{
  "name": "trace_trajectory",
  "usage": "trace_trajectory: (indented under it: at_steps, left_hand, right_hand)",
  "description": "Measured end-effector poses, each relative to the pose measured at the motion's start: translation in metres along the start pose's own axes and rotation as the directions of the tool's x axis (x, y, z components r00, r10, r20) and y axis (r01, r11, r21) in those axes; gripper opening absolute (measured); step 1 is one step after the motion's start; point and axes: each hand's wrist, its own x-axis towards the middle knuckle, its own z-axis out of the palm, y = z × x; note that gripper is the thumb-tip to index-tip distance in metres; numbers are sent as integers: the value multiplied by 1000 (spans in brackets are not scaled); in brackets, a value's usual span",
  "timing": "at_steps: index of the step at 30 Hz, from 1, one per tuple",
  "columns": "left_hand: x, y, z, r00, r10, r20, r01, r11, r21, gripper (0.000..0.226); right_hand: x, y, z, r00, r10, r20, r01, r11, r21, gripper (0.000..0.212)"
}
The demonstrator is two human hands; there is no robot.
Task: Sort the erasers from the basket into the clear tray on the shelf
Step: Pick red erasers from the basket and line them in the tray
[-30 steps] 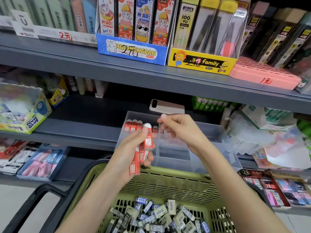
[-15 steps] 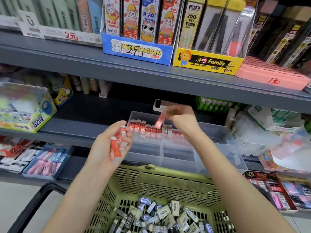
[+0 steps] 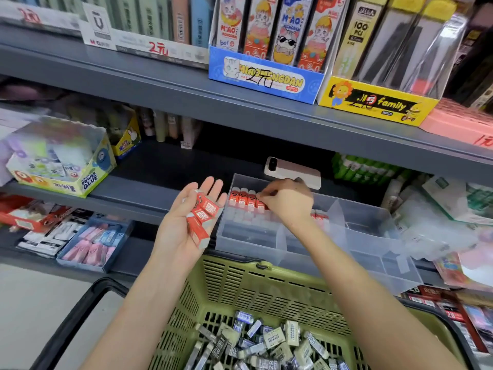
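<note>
**Several red-sleeved rectangular erasers (image 3: 204,213): shelving in progress**

Stock in hand: a short stack of the red-sleeved erasers lay on the upturned palm of the left hand (image 3: 176,232). Its fingers were straight and apart, cradling the stack rather than gripping it, just beside the left wall of the clear plastic divided tray (image 3: 346,236).

Stock shelved: a row of upright red erasers (image 3: 244,198) stood along the back of the tray's left compartment, on the grey metal shelf (image 3: 128,201). The right hand (image 3: 290,204) was at the row's right end, fingertips bunched on the top of the endmost piece. Whether they pinched it or only pressed it could not be told.

Source: a green slotted plastic basket (image 3: 266,284) sat below the shelf, holding a heap of grey and black sleeved erasers (image 3: 266,343).

Also present: a pale phone (image 3: 293,172) lay flat behind the tray.

Handling note, as judged: the endmost piece wanted seating upright, flush against its neighbour, and pressing down until level with the row. The left palm was best kept level and close to the tray, so the stack would not slide and each reach would be short. Only red belonged in this row; the grey and black stock called for another compartment.
</note>
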Motion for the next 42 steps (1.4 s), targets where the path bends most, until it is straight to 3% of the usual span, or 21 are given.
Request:
trace_trajectory:
  at_steps: [2,3,5,7,10,15,18,20,22,25,30,36,42]
  left_hand:
    - [-2,-1,-1,998,20,54,-25,995,92,19]
    - [-2,-2,-1,996,26,84,-38,989,143,21]
    - [-4,-3,-1,990,26,140,-56,976,212,23]
    - [-7,-6,0,980,2,200,-56,963,263,22]
    - [-11,-10,2,962,-35,270,-71,926,371,18]
    - [-14,-12,1,949,-98,299,-15,934,357,21]
    - [-10,-7,-2,970,-60,235,0,969,248,35]
    - [-7,-4,-4,978,-35,204,-8,978,207,37]
    - [-6,-3,-3,983,-27,183,-7,983,184,36]
    - [-6,-4,-4,986,-34,166,3,983,181,35]
    - [-4,-4,-7,984,-41,171,11,984,177,35]
    - [-2,-4,-10,984,-51,170,20,984,176,33]
    - [-3,-4,-9,983,-75,166,49,987,153,28]
  right_hand:
    - [-10,-4,-9,993,-24,-118,25,1000,9,24]
    - [-19,-9,-16,986,-28,-163,52,988,143,24]
    - [-40,-26,-32,994,-93,-62,112,820,561,25]
    - [-60,-44,-45,966,-237,102,93,688,720,20]
    - [-69,-52,-53,943,-274,190,55,691,721,6]
    - [-59,-28,-67,848,-365,384,-135,552,823,25]
    - [-41,-6,-73,919,-231,318,-156,528,835,30]
    - [-25,9,-71,977,-61,203,-127,598,791,23]
    - [-13,18,-62,985,38,167,-151,654,741,18]
    - [-5,19,-43,970,68,233,-217,670,709,16]
    - [5,20,-38,968,112,225,-234,732,640,18]
    - [9,19,-36,975,40,219,-146,858,492,21]
    - [3,17,-20,960,145,240,-271,706,655,15]
